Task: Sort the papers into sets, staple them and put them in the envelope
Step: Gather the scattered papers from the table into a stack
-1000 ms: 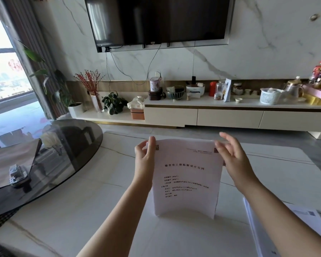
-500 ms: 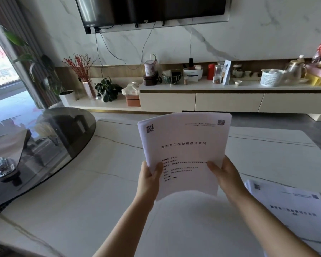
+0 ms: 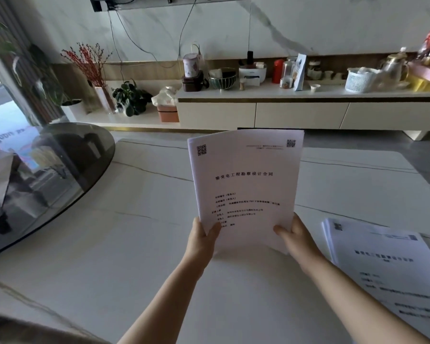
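The papers [image 3: 245, 187], a printed set with a code mark in each top corner, stand upright above the white marble table [image 3: 109, 244], lifted clear of it and facing the person. A second stack of printed sheets [image 3: 392, 274] lies flat on the table, near on the right. The left hand [image 3: 201, 240] pinches the set's lower left corner, thumb on the front, and the right hand [image 3: 297, 238] grips the lower right corner likewise.

Hands [image 3: 248, 240] raised; thumbs forward, pinching
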Action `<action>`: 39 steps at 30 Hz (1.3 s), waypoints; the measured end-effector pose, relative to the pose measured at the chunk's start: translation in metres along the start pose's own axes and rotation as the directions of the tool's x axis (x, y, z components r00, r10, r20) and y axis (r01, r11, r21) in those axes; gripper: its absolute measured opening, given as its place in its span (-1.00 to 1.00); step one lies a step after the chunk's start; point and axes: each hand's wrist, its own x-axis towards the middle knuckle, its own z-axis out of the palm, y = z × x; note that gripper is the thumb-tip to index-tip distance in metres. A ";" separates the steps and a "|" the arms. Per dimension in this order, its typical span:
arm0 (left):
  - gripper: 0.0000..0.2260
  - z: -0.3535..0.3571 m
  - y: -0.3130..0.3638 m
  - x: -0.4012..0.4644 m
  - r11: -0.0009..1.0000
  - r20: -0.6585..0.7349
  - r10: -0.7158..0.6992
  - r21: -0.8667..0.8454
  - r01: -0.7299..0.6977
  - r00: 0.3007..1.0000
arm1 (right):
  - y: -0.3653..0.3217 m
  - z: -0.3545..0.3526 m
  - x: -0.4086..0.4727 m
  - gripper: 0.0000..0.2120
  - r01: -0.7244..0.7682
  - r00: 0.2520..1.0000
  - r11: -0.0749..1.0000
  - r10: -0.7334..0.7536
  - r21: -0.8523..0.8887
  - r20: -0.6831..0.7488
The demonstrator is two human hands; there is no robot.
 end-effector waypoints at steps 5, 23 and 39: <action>-0.84 0.010 0.006 -0.003 0.996 0.013 -0.043 0.075 0.042 0.999 | 0.002 -0.004 -0.005 -0.85 -0.047 0.997 0.998 0.044 -0.050 -0.065; -0.84 0.167 0.045 -0.122 0.966 0.330 -0.258 0.103 0.237 0.908 | 0.039 -0.211 -0.117 -0.49 -0.270 0.917 0.941 0.186 -0.206 -0.353; -0.72 0.222 -0.006 -0.129 0.682 0.361 -0.216 0.721 -0.125 0.907 | 0.104 -0.259 -0.130 -0.67 -0.468 0.854 0.802 0.303 -0.372 -0.423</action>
